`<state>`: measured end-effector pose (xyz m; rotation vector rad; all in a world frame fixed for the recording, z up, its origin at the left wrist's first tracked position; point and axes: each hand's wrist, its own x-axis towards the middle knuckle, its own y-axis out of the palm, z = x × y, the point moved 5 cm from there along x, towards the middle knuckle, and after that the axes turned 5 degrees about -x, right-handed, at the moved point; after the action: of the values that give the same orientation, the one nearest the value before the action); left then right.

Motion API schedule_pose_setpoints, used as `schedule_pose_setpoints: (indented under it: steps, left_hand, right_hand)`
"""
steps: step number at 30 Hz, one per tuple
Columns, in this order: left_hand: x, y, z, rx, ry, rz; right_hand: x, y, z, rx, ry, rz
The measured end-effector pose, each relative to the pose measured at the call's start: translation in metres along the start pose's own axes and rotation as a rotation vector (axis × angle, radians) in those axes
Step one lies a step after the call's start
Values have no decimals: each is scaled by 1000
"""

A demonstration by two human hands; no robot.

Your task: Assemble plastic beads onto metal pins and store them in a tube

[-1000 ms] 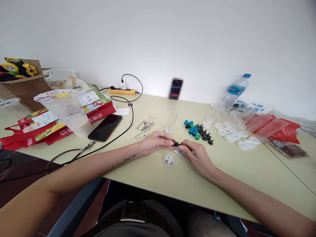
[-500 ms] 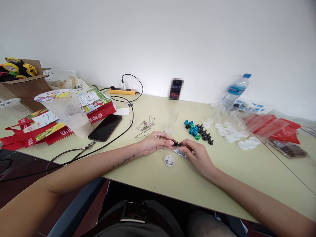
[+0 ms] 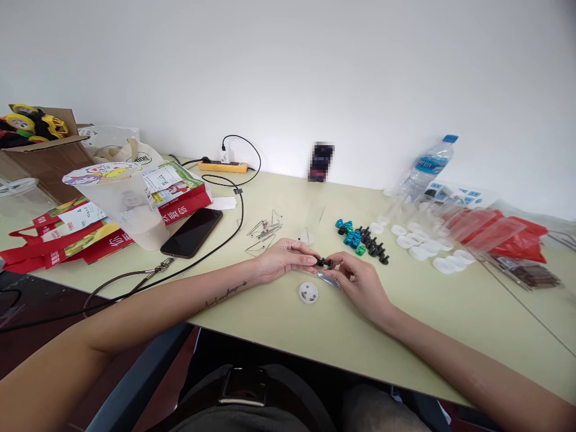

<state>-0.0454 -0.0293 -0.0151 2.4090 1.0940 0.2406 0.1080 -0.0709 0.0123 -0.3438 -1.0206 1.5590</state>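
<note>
Pale tabletop (image 3: 261, 312) spans the frame; just below centre, the left hand (image 3: 281, 260) and right hand (image 3: 362, 282) pinch a small black part (image 3: 322, 263) between their fingertips, near a white dish (image 3: 308, 299).

Ref: white round dish (image 3: 310, 299). Near side of it: strip of bare tabletop (image 3: 310, 333), a hand can pass. Over the dish: open. Just beyond it: blocked, left hand (image 3: 288, 261) and right hand (image 3: 360, 285) both on a black plastic part (image 3: 321, 263). Past those, left of dish: bent wires (image 3: 265, 227); right of dish: teal and black plastic parts (image 3: 351, 239). Well left: tall plastic cup (image 3: 130, 210) in the way.
</note>
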Motion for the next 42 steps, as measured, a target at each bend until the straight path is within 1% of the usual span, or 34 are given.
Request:
schedule_pose_setpoints:
  steps: [6, 8, 11, 13, 17, 19, 22, 28, 30, 35, 37, 42]
  left_hand:
    - [-1, 2, -1, 16, -5, 31]
    - [0, 2, -1, 14, -1, 34]
    - [1, 0, 0, 7, 0, 12]
    - [1, 0, 0, 11, -2, 6]
    - [-1, 2, -1, 20, -8, 13]
    - [-1, 3, -1, 23, -10, 20]
    - [-1, 3, -1, 18, -5, 23]
    - [1, -1, 0, 14, 12, -8]
    - [1, 0, 0, 17, 8, -1]
    - [0, 1, 0, 32, -17, 8]
    - [0, 0, 1, 33, -19, 3]
    - [0, -1, 1, 14, 1, -14]
  right_hand:
    - [-1, 1, 3, 1, -36, 98]
    - [-1, 1, 2, 1, -32, 79]
    - [0, 1, -1, 7, -14, 9]
    - [0, 2, -2, 15, -9, 3]
    - [-1, 2, 2, 18, -37, 94]
    - [-1, 1, 4, 27, -51, 108]
    - [0, 1, 2, 34, -43, 84]
    - [-1, 2, -6, -5, 8, -13]
    - [-2, 2, -4, -7, -1, -2]
    - [-1, 2, 2, -5, -27, 90]
    - [0, 2, 1, -8, -21, 77]
    - [-1, 2, -6, 1, 7, -12]
